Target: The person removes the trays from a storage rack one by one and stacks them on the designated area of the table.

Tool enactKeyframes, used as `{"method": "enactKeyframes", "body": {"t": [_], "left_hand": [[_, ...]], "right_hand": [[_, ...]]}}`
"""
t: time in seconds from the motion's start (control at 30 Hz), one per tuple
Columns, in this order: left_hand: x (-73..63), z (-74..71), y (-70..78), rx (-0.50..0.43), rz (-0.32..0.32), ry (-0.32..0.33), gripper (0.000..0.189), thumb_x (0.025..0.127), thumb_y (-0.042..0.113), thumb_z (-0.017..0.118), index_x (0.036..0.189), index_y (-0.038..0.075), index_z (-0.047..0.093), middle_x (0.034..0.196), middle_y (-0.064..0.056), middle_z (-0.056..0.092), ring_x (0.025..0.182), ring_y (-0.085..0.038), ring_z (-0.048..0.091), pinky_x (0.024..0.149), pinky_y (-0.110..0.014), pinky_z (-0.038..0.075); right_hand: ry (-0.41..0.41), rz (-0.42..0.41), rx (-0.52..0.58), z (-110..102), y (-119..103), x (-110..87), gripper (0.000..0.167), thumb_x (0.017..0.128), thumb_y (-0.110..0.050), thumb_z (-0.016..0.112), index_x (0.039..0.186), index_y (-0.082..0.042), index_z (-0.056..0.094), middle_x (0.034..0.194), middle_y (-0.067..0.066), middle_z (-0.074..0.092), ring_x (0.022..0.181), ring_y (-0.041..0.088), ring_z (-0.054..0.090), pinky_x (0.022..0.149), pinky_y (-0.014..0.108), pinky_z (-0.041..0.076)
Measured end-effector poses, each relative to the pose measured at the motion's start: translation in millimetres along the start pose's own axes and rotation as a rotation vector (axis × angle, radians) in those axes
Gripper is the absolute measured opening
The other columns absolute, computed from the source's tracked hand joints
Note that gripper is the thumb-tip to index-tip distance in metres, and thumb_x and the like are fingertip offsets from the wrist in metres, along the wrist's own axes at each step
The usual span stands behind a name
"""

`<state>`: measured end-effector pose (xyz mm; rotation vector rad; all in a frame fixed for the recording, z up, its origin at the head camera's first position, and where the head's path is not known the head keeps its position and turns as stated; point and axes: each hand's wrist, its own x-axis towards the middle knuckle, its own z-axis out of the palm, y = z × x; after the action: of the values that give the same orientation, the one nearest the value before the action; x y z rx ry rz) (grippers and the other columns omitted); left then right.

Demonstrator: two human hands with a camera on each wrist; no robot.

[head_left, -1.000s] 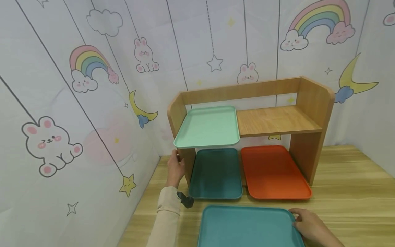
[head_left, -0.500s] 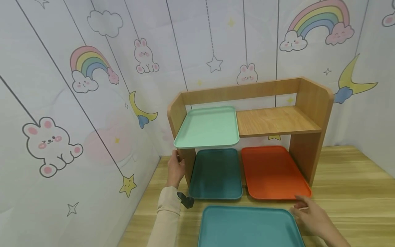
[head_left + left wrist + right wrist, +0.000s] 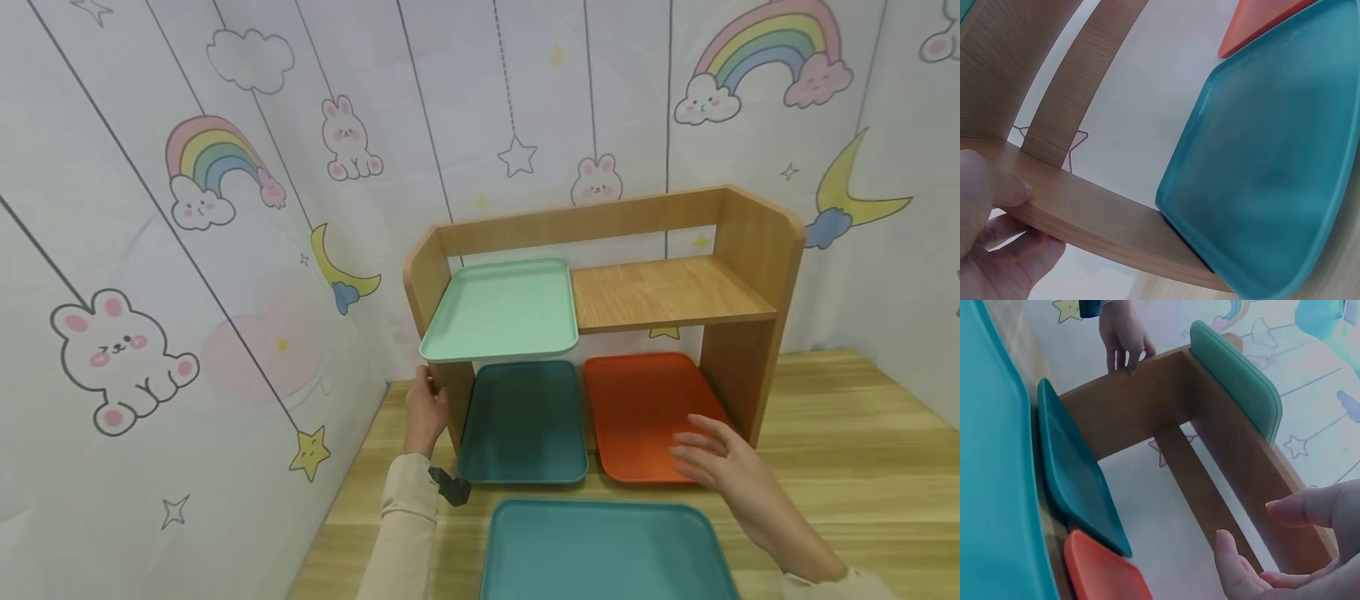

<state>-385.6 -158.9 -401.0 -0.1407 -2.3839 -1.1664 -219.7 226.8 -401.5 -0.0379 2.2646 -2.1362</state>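
Observation:
My left hand (image 3: 427, 410) grips the front edge of the left side panel (image 3: 1110, 215) of a wooden desktop shelf. The left wrist view shows the thumb on the inner face and the fingers behind. My right hand (image 3: 731, 471) is in the air with fingers spread, overlapping the red-orange tray (image 3: 645, 408) in the head view. That tray lies in the lower right of the shelf, beside a dark teal tray (image 3: 525, 425). A mint green tray (image 3: 502, 308) rests on the upper board's left half, its front jutting out. A larger teal tray (image 3: 600, 550) lies on the table in front.
The upper board's bare right half (image 3: 667, 292) lies beside the mint tray, below the tall right side panel (image 3: 757, 242). A wall cloth (image 3: 247, 350) with rabbits and rainbows hangs behind and at left. Wood-grain table (image 3: 847, 433) extends to the right of the shelf.
My right hand has let go of the front teal tray's right corner and risen forward, over toward the red-orange tray. The left hand has kept its hold on the shelf panel.

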Motion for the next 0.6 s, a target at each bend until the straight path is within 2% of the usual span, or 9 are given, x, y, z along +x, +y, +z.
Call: {"method": "enactKeyframes", "body": {"t": [0.1, 0.3, 0.43, 0.6], "left_hand": [[0.9, -1.1, 1.2, 0.006, -0.003, 0.003, 0.024, 0.092, -0.001, 0.053, 0.115, 0.001, 0.048, 0.111, -0.022, 0.062, 0.098, -0.034, 0.063, 0.082, -0.047, 0.054], [-0.5, -0.2, -0.4, 0.01, -0.01, 0.014, 0.024, 0.091, -0.002, 0.054, 0.115, 0.002, 0.049, 0.109, -0.021, 0.062, 0.095, -0.033, 0.063, 0.081, -0.047, 0.054], [-0.6, 1.5, -1.3, 0.014, -0.014, 0.008, 0.024, 0.091, -0.002, 0.054, 0.114, 0.002, 0.049, 0.108, -0.021, 0.063, 0.097, -0.033, 0.063, 0.081, -0.047, 0.054], [0.1, 0.7, -1.2, 0.032, 0.009, 0.027, 0.023, 0.09, -0.003, 0.055, 0.112, 0.001, 0.049, 0.104, -0.022, 0.063, 0.092, -0.034, 0.063, 0.077, -0.046, 0.054]], "right_hand": [[-0.013, -0.001, 0.044, 7, -11, 9.3, 0.074, 0.097, -0.022, 0.055, 0.15, 0.001, 0.009, 0.126, 0.01, 0.048, 0.099, 0.004, 0.064, 0.091, 0.027, 0.052], [-0.035, -0.009, 0.105, 23, -28, 22.9, 0.073, 0.098, -0.022, 0.054, 0.151, -0.001, 0.008, 0.133, 0.015, 0.04, 0.102, 0.006, 0.063, 0.094, 0.028, 0.051], [-0.039, -0.037, 0.125, 31, -38, 27.1, 0.072, 0.098, -0.021, 0.053, 0.151, -0.002, 0.008, 0.133, 0.016, 0.04, 0.101, 0.006, 0.063, 0.093, 0.027, 0.051], [-0.062, -0.073, 0.178, 44, -54, 31.5, 0.066, 0.1, -0.021, 0.05, 0.15, -0.001, 0.012, 0.131, 0.015, 0.043, 0.102, 0.007, 0.064, 0.093, 0.027, 0.051]]}}
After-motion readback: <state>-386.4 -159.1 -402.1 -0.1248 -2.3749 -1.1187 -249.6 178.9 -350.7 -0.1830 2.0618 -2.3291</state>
